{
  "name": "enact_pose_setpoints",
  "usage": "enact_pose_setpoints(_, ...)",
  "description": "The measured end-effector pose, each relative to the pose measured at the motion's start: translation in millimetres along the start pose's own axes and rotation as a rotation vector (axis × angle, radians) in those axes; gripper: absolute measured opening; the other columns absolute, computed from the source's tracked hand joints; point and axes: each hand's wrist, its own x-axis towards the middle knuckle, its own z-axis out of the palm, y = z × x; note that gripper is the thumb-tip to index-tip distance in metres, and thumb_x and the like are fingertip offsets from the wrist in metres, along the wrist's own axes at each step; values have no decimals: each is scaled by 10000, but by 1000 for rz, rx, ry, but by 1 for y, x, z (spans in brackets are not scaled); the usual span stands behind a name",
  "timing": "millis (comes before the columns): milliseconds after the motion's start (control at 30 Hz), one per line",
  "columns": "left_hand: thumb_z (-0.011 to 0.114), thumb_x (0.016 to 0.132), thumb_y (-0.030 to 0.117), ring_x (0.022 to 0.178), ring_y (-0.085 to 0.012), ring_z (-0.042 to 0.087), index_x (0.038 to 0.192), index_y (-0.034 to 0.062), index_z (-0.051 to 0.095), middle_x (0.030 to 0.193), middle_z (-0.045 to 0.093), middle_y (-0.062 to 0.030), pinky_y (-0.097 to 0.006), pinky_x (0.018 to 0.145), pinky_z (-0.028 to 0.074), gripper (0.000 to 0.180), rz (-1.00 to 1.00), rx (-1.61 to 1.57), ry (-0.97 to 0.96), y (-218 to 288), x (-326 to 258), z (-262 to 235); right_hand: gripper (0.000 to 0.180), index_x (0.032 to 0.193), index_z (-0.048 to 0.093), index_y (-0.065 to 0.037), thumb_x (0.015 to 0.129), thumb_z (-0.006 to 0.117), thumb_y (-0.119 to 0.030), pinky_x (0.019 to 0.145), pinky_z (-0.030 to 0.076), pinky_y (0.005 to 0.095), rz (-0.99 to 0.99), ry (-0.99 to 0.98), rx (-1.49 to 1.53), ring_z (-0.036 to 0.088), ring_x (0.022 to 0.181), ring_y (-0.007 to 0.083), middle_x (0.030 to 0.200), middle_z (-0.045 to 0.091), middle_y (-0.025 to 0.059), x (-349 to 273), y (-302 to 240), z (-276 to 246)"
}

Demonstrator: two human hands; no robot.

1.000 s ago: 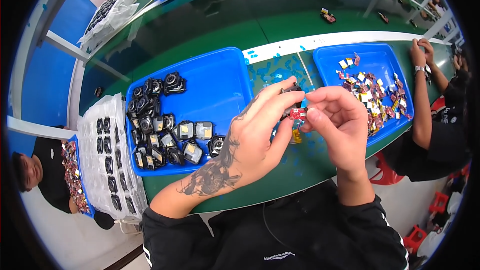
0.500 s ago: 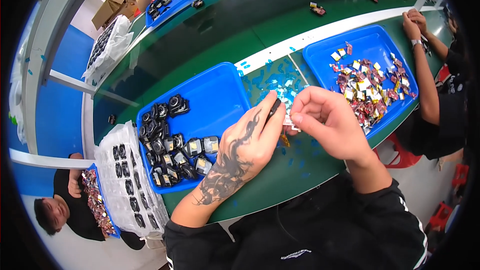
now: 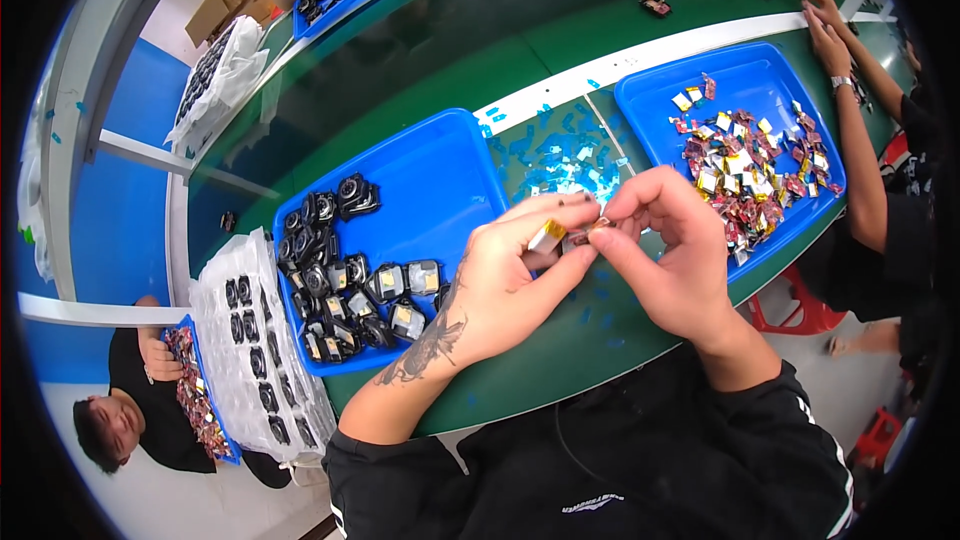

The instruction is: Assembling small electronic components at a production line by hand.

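Note:
My left hand [image 3: 505,285] pinches a small silver and gold flat pack with thin wires [image 3: 550,236] between thumb and fingers. My right hand [image 3: 668,250] meets it from the right and its fingertips grip the wire end of the same small part. Both hands hover over the green table [image 3: 560,360], between two blue trays. The left blue tray [image 3: 440,180] holds several small black camera-like modules [image 3: 335,280]. The right blue tray [image 3: 760,80] holds a heap of small red, gold and silver packs [image 3: 745,165].
Bits of blue tape [image 3: 560,145] litter the table between the trays. Clear plastic trays of black modules [image 3: 255,350] lie at the left. Another person's forearms [image 3: 850,90] rest at the right tray. A person sits at the lower left [image 3: 140,410]. More trays and a cardboard box stand at the far end.
The view has shifted, so hands and trays sit slightly differently in the picture. My hands stay together on the small part; the silver and gold pack now shows at my left fingertips.

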Motion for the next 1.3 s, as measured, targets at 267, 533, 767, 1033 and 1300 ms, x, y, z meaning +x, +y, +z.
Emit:
enact_pose_setpoints(267,531,914,-98,1321,-246,456,1282,-79,550,1445,432,-186,-333,1047,458,369,102,-222,91,-11,-1,8,219,949,531,-21,836,713,26,619,433,163,113,244,367,548,738,26,840,588,12,-4,11,25)
enact_pose_setpoints(533,528,897,-132,1311,-240,467,1299,-57,551,1430,450,-181,-332,1047,456,409,181,-257,140,-15,-1,14,257,1001,530,-29,829,713,26,614,426,165,34,269,189,539,765,29,880,555,4,-8,12,22)
enact_pose_setpoints(767,562,868,-132,1289,-254,492,1347,-58,495,1387,503,-218,-362,1041,446,489,133,-419,206,-9,-3,16,334,1111,515,-33,837,703,-5,623,443,177,185,170,215,539,833,51,964,544,13,-3,6,26)
enact_pose_setpoints(1033,649,868,46,1096,-307,626,1400,34,407,1252,586,-207,-366,887,522,584,186,593,158,0,1,-31,406,1207,501,-15,830,626,66,711,513,235,79,-119,14,648,831,130,896,613,57,59,15,11)
enact_pose_setpoints(1300,800,691,301,1032,-310,637,1079,103,587,1039,678,-118,-403,898,499,485,-507,1435,-216,1,-32,-118,388,1076,588,10,743,775,-61,622,518,287,508,-199,-174,646,773,169,844,682,95,224,109,49)
